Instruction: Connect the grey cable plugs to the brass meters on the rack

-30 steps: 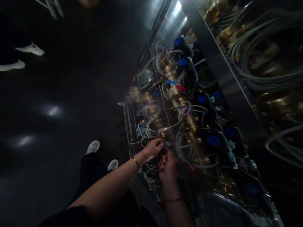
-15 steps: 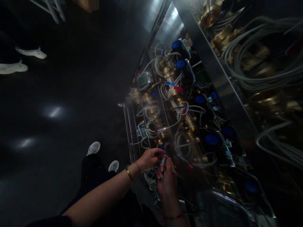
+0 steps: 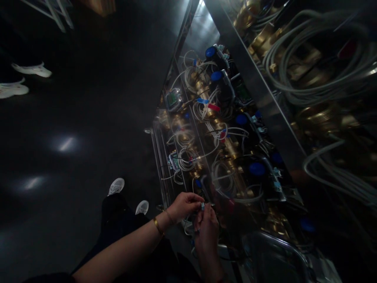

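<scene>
2 hands, left hand (image 3: pixel 184 205) and right hand (image 3: pixel 206 230), pinch 1 small blue connector (image 3: pixel 202 205).

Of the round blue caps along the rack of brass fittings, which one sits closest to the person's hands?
The small blue cap just above the left hand and right hand, low on the rack. The other caps, such as the larger one, lie farther right or up the row.

metal rack (image 3: pixel 165 173) right of the floor (image 3: pixel 73 129), coiled cables (image 3: pixel 188 161) on it, both hands (image 3: pixel 184 205) at its near end, shoes (image 3: pixel 116 185) left
</scene>
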{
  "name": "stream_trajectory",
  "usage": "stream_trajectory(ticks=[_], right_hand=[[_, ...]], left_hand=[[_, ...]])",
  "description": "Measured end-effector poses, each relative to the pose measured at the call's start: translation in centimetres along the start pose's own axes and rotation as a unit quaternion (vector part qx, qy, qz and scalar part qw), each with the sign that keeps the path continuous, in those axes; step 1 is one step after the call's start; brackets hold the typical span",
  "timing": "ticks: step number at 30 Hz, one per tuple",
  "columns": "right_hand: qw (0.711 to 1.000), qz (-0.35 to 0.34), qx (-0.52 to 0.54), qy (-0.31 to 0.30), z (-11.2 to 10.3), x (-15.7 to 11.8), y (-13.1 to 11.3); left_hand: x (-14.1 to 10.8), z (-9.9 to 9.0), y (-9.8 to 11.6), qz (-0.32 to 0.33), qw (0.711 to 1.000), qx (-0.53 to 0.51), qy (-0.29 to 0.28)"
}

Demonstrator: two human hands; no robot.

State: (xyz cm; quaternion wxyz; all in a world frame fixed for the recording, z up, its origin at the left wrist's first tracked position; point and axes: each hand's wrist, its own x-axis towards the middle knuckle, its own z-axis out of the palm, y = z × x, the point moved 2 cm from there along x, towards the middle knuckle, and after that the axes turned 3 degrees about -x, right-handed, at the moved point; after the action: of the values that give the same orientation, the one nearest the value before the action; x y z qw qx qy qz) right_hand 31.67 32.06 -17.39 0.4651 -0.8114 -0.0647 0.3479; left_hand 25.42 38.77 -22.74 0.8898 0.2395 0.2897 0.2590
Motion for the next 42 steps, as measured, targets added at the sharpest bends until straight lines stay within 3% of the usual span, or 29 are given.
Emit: stream_trajectory(ticks=[4, 9, 13, 16, 18, 22, 25, 31, 42], right_hand=[[0.999, -0.035, -0.035, -0.019, -0.4, -0.8, -0.3], [0.998, -0.057, -0.042, -0.006, -0.6, -0.7, -0.8], [0.999, -0.042, -0.001, -0.030, -0.4, -0.3, -0.5], [0.997, -0.027, 0.042, -0.052, -0.1, -0.1, -0.5], [0.995, -0.016, 0.071, -0.064, 0.0, 0.0, -0.6], [0.991, 0.003, 0.099, -0.085, 0.2, 0.1, -0.9], [0.990, 0.017, 0.110, -0.085, 0.2, 0.1, -1.0], [0.991, 0.018, 0.104, -0.079, 0.2, 0.1, -0.9], [0.992, 0.034, 0.093, -0.073, 0.0, 0.4, -0.4]], left_hand=[[-0.4, 0.6, 0.6, 0.036, 0.995, 0.090, 0.023], [-0.8, 0.9, 2.0, 0.122, 0.965, 0.229, 0.028], [-1.0, 0.4, 2.3, 0.167, 0.960, 0.220, 0.043], [-1.1, -0.4, 2.5, 0.158, 0.969, 0.177, 0.069], [-1.2, -0.8, 2.9, 0.147, 0.964, 0.211, 0.064], [-1.7, -0.8, 3.9, 0.175, 0.910, 0.375, 0.026], [-1.8, -0.6, 4.2, 0.190, 0.880, 0.434, 0.022], [-1.5, -0.5, 4.0, 0.197, 0.867, 0.457, 0.033], [-1.7, -0.1, 4.2, 0.202, 0.870, 0.448, 0.029]])
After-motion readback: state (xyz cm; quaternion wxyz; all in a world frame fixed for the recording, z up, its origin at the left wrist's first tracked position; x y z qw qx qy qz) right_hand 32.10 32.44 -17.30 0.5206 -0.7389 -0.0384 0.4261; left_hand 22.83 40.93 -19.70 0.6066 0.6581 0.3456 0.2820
